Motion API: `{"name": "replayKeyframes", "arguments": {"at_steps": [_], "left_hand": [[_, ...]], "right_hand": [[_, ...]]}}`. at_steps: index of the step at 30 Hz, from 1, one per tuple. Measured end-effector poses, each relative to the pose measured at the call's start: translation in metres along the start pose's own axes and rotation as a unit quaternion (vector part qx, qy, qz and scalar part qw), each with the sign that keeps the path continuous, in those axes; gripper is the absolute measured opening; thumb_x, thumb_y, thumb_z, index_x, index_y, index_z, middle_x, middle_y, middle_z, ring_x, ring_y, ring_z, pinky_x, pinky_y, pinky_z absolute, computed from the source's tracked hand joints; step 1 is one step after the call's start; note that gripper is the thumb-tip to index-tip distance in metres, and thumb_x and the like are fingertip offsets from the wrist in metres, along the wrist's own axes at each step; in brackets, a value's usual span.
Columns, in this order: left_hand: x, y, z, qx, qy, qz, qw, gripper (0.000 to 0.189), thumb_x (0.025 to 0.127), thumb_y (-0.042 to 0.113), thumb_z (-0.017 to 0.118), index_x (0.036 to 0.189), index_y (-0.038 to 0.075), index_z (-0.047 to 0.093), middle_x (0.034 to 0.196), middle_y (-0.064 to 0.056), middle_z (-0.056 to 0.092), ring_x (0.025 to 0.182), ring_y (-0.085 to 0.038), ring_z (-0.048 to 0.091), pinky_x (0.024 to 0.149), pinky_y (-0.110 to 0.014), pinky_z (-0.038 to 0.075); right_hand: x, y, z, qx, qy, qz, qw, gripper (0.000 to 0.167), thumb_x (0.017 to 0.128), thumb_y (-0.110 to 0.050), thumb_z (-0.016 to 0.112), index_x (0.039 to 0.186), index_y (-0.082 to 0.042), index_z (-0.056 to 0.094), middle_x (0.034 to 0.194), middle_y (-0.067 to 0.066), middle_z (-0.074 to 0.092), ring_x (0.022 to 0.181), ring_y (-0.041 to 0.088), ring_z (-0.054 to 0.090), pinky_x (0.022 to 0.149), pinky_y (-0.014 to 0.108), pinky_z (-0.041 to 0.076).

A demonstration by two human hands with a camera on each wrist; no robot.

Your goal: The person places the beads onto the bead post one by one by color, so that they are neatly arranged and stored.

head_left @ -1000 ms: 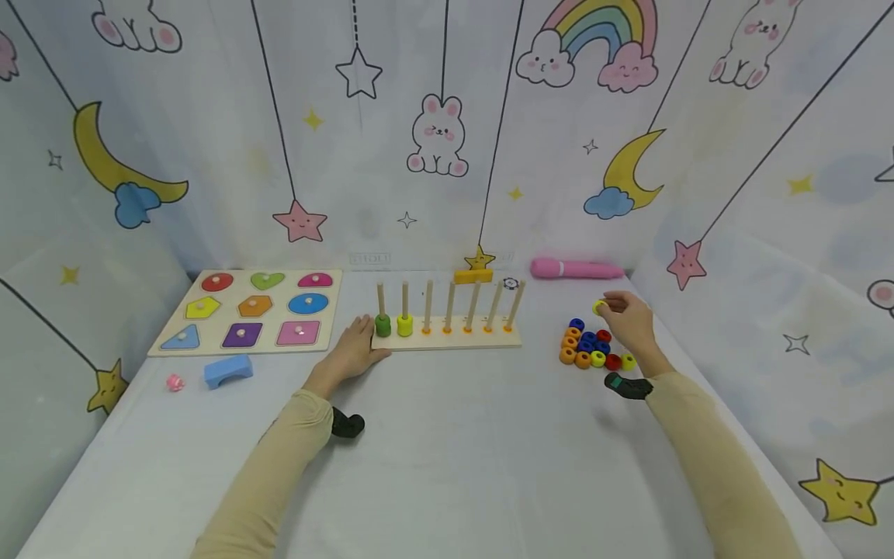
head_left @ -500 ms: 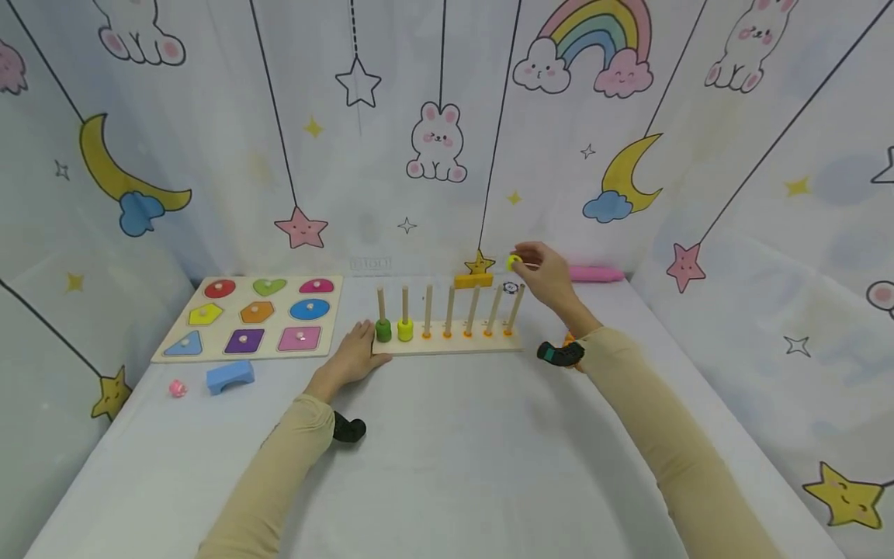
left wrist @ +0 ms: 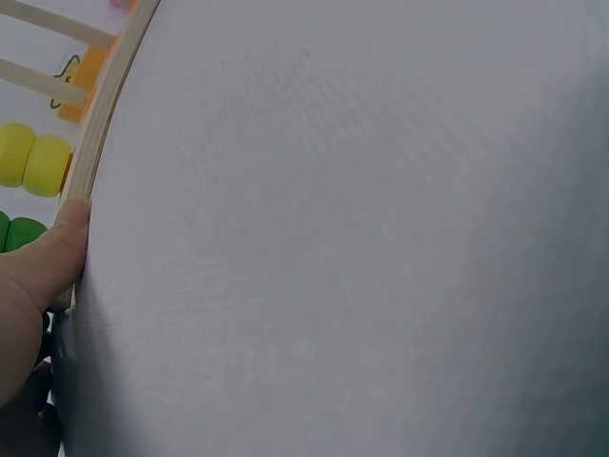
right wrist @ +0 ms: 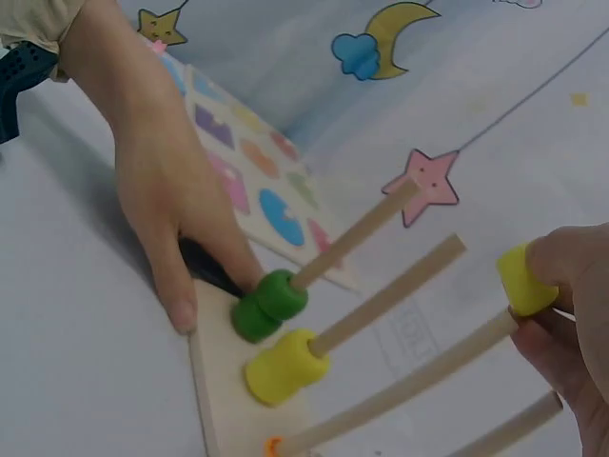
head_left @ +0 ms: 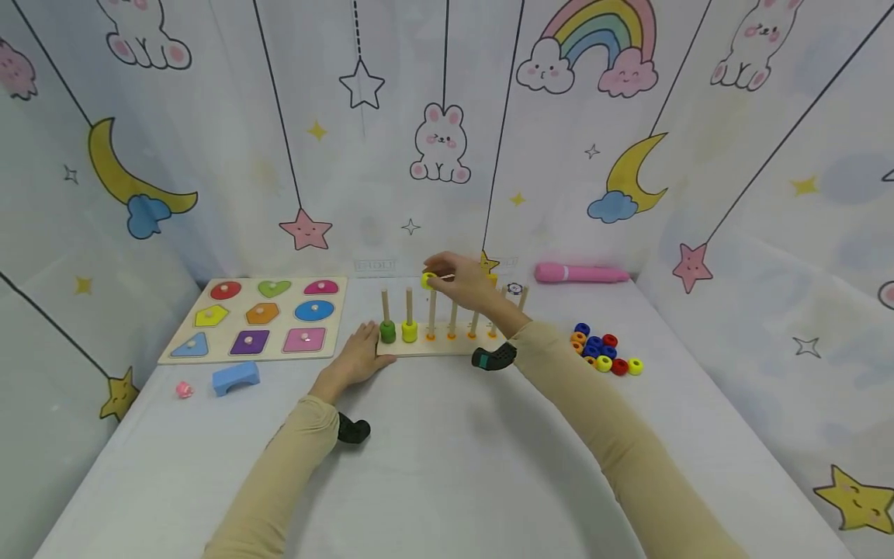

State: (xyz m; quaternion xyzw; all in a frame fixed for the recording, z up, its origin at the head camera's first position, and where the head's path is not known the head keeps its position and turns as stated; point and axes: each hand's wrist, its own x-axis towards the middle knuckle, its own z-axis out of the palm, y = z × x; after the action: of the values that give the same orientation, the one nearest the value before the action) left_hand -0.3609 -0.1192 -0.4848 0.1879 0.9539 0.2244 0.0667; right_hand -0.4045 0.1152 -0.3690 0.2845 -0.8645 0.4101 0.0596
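Observation:
My left hand (head_left: pixel 358 355) grips the left end of a wooden peg board (head_left: pixel 433 348), thumb along its front edge and fingers around the end. Green beads (right wrist: pixel 270 305) sit on the first peg and yellow beads (right wrist: pixel 287 367) on the second. Between thumb and fingers, my right hand (head_left: pixel 462 282) pinches another yellow bead (right wrist: pixel 525 282) at the tip of the third peg (right wrist: pixel 409 379). No bead shows on that peg below it. The right hand and forearm partly cover the pegs farther right.
Loose blue, orange, red and yellow beads (head_left: pixel 609 346) lie right of the board. A shape puzzle (head_left: pixel 279 317), a blue arch block (head_left: pixel 236 377) and a small pink piece (head_left: pixel 185 390) lie to the left. A pink marker-like stick (head_left: pixel 581 273) rests at the back by the patterned cloth wall.
The right hand has carried the yellow bead leftward from above the loose beads to the third peg's tip. The left hand has stayed on the board's end.

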Motion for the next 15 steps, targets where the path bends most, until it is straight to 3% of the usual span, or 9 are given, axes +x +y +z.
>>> {"name": "replayKeyframes", "arguments": {"at_steps": [6, 15], "left_hand": [[0.0, 0.003, -0.001, 0.011, -0.005, 0.0, 0.9999, 0.077, 0.095, 0.032, 0.057, 0.141, -0.018, 0.02, 0.148, -0.034, 0.018, 0.138, -0.046, 0.013, 0.111, -0.055, 0.014], [0.002, 0.0, 0.002, 0.013, -0.004, -0.006, 0.9999, 0.078, 0.095, 0.033, 0.057, 0.142, -0.016, 0.019, 0.148, -0.033, 0.017, 0.138, -0.045, 0.012, 0.112, -0.055, 0.013]], "right_hand": [[0.007, -0.012, 0.013, -0.018, -0.03, -0.011, 0.9993, 0.027, 0.091, -0.012, 0.063, 0.117, -0.005, 0.061, 0.11, 0.005, 0.066, 0.098, 0.014, 0.063, 0.083, 0.02, 0.051], [0.014, -0.012, 0.021, -0.015, -0.05, -0.016, 0.9985, 0.026, 0.09, -0.011, 0.064, 0.116, -0.006, 0.061, 0.109, 0.004, 0.066, 0.098, 0.012, 0.063, 0.083, 0.019, 0.051]]}}
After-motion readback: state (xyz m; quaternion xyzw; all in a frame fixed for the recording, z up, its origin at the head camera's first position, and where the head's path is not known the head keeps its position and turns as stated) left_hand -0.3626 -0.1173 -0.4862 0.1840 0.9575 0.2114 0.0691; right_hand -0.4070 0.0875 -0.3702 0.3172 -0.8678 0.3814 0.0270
